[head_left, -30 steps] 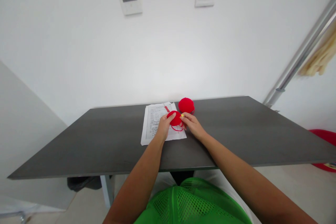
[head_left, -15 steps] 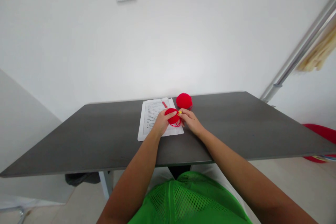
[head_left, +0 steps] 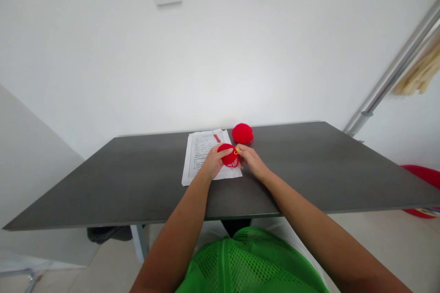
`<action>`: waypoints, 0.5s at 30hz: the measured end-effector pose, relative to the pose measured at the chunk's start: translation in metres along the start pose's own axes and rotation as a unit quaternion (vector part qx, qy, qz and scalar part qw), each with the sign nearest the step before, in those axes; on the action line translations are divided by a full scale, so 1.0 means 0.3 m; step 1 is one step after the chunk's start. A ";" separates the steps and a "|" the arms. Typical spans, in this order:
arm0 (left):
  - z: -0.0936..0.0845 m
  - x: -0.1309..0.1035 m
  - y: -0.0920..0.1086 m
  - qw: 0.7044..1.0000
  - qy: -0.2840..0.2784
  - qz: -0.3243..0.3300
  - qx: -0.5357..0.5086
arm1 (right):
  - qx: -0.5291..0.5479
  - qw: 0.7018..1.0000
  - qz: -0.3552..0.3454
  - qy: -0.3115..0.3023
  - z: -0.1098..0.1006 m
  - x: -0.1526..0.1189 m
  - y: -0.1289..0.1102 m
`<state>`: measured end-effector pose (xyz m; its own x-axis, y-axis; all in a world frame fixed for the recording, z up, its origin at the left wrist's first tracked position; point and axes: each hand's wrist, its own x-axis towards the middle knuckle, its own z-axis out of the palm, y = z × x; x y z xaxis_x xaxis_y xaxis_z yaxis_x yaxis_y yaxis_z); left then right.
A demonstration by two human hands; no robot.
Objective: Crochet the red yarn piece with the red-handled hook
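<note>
My left hand [head_left: 213, 161] is closed on a round red crochet piece [head_left: 227, 154], thumb on top. A loop of red yarn [head_left: 233, 165] hangs from its lower edge. At the right edge of the piece is a small yellow ring-like clip [head_left: 237, 151], which looks like a stitch marker. My right hand [head_left: 252, 161] pinches this clip between thumb and forefinger. Just beyond the hands rests a ball of red yarn [head_left: 242, 133]. A crochet hook with a red handle [head_left: 217, 138] lies on the printed sheet [head_left: 196, 152] under my left hand.
The dark grey table [head_left: 137, 183] stands against a white wall [head_left: 220, 64]. A metal pole [head_left: 395, 80] leans at the right. Beyond the table's right end is a red round container [head_left: 421, 174]. A black bag [head_left: 108, 233] lies below the table at left.
The yellow clip now shows more clearly as a ring at the piece's edge, with my right fingers still on it. The whole view has shifted slightly; both hands keep their places.
</note>
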<state>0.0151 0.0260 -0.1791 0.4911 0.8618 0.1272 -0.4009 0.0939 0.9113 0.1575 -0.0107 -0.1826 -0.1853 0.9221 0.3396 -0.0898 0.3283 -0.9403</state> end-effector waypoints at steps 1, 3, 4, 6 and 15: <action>-0.001 0.000 0.000 1.000 -0.018 -0.008 0.000 | -0.002 1.000 -0.001 0.000 0.000 0.000 0.001; -0.003 0.000 0.000 0.999 -0.033 -0.014 0.003 | -0.007 1.000 0.001 0.000 -0.001 0.001 0.004; -0.004 0.001 0.000 0.999 -0.032 -0.012 0.004 | -0.009 1.000 0.002 0.001 -0.002 0.001 0.005; -0.007 0.002 -0.001 1.000 -0.024 -0.010 0.001 | -0.013 1.000 0.005 0.001 -0.002 0.002 0.005; -0.014 0.004 -0.008 1.000 -0.022 -0.014 -0.007 | -0.020 1.000 -0.001 0.012 -0.002 0.002 0.011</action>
<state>0.0134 0.0290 -0.1828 0.5356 0.8359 0.1196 -0.3978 0.1249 0.9089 0.1577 -0.0088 -0.1854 -0.1623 0.9259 0.3411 -0.0517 0.3373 -0.9400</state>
